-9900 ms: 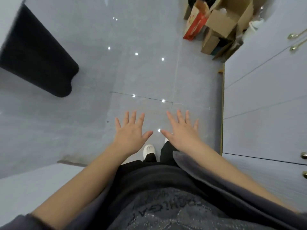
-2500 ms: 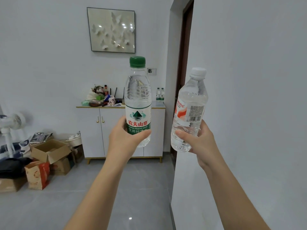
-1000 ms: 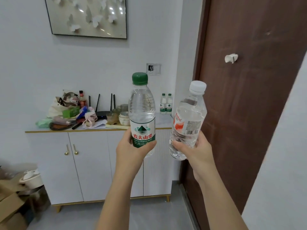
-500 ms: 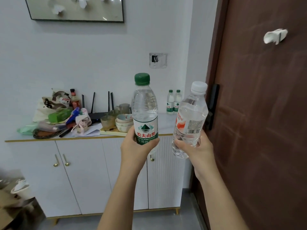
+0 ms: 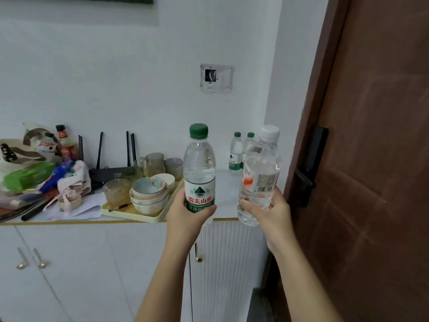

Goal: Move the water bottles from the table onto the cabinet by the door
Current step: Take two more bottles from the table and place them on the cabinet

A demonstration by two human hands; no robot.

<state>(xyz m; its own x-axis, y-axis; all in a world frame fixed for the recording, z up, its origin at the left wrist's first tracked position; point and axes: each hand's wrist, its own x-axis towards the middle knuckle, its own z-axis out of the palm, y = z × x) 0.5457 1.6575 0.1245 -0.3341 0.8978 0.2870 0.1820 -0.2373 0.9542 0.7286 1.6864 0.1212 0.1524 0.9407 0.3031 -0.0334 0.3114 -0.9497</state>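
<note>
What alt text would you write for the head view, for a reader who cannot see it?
A person's left hand holds a green-capped water bottle and the right hand a white-capped bottle, raised before a cluttered white cabinet beside a brown door. Two small green-capped bottles stand on it.

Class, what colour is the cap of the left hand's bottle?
Green cap, seen best in head view.

A lived-in home, by the entrance: a brown door (image 5: 376,159) with a black handle lock (image 5: 310,173) stands beside a white cabinet (image 5: 81,263) with brass knobs (image 5: 41,265), its top cluttered with a tray (image 5: 125,214) of stacked bowls (image 5: 149,196) and glasses (image 5: 154,162), a router (image 5: 104,173), bags (image 5: 23,152) and a sauce bottle (image 5: 66,145)
</note>
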